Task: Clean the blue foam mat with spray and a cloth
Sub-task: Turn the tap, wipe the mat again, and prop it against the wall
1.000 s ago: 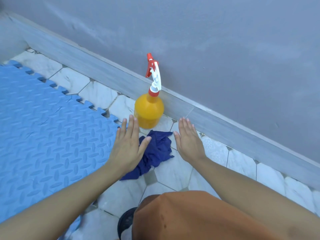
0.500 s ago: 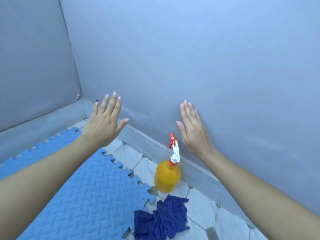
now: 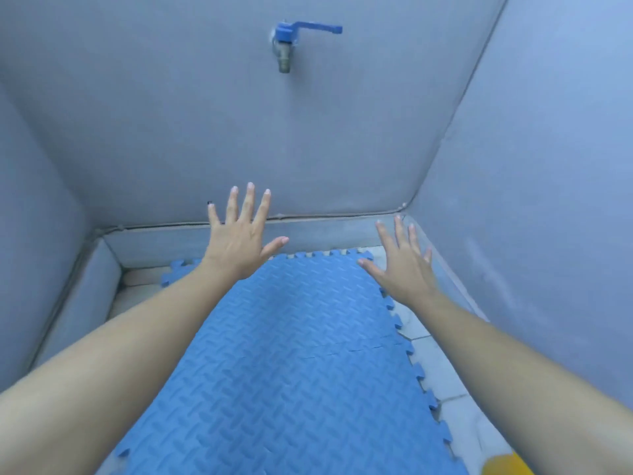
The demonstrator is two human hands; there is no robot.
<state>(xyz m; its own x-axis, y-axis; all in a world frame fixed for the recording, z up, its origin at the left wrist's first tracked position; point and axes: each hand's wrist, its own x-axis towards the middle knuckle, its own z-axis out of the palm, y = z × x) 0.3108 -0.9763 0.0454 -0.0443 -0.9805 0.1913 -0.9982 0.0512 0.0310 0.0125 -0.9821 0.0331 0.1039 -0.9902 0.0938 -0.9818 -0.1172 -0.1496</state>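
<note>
The blue foam mat [image 3: 294, 354], ridged and with toothed interlocking edges, stretches down the middle of the floor toward the far wall. My left hand [image 3: 239, 234] is raised over the mat's far left part, fingers spread, holding nothing. My right hand [image 3: 406, 265] hovers over the mat's far right corner, also spread and empty. Only the yellow body of the spray bottle [image 3: 507, 466] shows, cut off at the bottom right edge. The cloth is out of view.
Grey walls close in on three sides, with a low grey skirting [image 3: 325, 231] at their foot. A blue-handled tap [image 3: 287, 42] sticks out of the far wall. Pale tiled floor [image 3: 442, 375] runs along the mat's right edge.
The view has swung left from the bottle and cloth to face along the mat. Both hands stay raised, open and spread. The cloth has left the frame.
</note>
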